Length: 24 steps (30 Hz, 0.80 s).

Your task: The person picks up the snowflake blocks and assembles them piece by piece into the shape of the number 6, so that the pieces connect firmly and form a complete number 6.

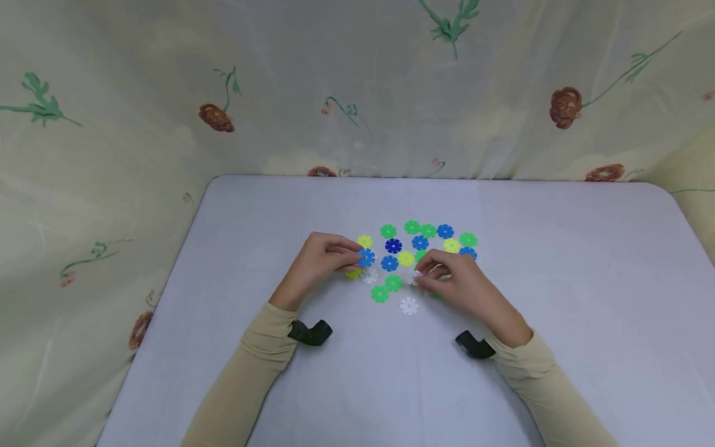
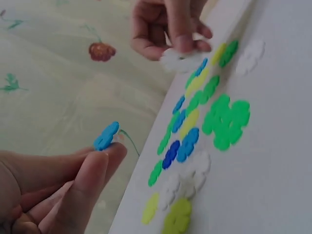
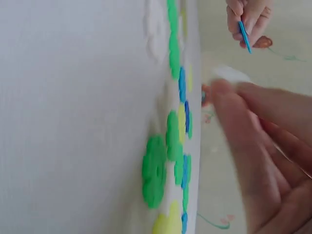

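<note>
My left hand [image 1: 325, 261] pinches a light blue notched disc [image 1: 366, 257] between thumb and fingers, raised above the table. In the left wrist view that blue disc [image 2: 106, 136] stands tilted at the fingertips. Across from it my right hand [image 1: 449, 276] pinches a white notched disc [image 1: 414, 277], partly covered by the fingers; in the right wrist view the white disc [image 3: 231, 74] is blurred. Between and behind the hands lie flat discs: green [image 1: 388, 231], dark blue [image 1: 393, 246], light blue [image 1: 389, 263] and yellow [image 1: 406, 258]. The two held discs are apart.
Closest to the front lies a loose white disc [image 1: 409, 306], near two green discs [image 1: 380, 294]. The white table [image 1: 268, 211] ends at a flowered curtain [image 1: 391, 87] behind and on the left. A dark wrist-worn device [image 1: 311, 333] sits on each sleeve.
</note>
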Each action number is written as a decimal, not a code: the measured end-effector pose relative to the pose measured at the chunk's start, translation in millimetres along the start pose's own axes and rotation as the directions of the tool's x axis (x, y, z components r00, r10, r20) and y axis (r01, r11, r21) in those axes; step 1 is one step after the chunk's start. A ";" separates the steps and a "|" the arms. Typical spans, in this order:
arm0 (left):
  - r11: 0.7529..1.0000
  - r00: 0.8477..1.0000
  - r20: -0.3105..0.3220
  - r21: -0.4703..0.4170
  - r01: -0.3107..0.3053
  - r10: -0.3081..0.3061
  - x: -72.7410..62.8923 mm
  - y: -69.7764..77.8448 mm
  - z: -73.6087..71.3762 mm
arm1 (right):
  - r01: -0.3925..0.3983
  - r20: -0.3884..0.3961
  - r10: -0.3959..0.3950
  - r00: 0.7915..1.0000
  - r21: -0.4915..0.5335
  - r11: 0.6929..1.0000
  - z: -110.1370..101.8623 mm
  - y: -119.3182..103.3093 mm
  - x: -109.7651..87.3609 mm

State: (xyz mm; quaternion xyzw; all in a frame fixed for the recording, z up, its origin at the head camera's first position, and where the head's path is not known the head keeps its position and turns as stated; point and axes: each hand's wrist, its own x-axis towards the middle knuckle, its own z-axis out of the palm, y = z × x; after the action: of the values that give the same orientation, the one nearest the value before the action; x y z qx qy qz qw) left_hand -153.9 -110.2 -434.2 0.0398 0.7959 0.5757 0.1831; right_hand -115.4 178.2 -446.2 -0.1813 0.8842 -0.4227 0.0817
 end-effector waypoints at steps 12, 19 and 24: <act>0.989 0.987 0.162 -0.146 0.015 0.009 -7.3 13.0 14.2 | 0.084 -0.183 -0.050 0.982 0.186 0.979 -1.6 -10.8 -4.8; 0.986 0.986 0.169 -0.165 0.027 0.002 -10.3 15.1 17.5 | 0.124 -0.196 -0.093 0.976 0.150 0.981 0.0 -13.0 -6.5; 0.985 0.985 0.175 -0.169 0.032 -0.001 -13.4 13.7 17.4 | 0.173 -0.219 -0.137 0.966 0.152 0.973 4.9 -11.2 -6.7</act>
State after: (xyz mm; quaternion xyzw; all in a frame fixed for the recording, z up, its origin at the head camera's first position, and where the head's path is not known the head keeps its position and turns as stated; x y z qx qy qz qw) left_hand -137.6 -93.6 -422.9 0.0675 0.7247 0.6348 0.2595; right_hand -104.9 170.8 -440.7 -0.1976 0.8317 -0.5180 -0.0290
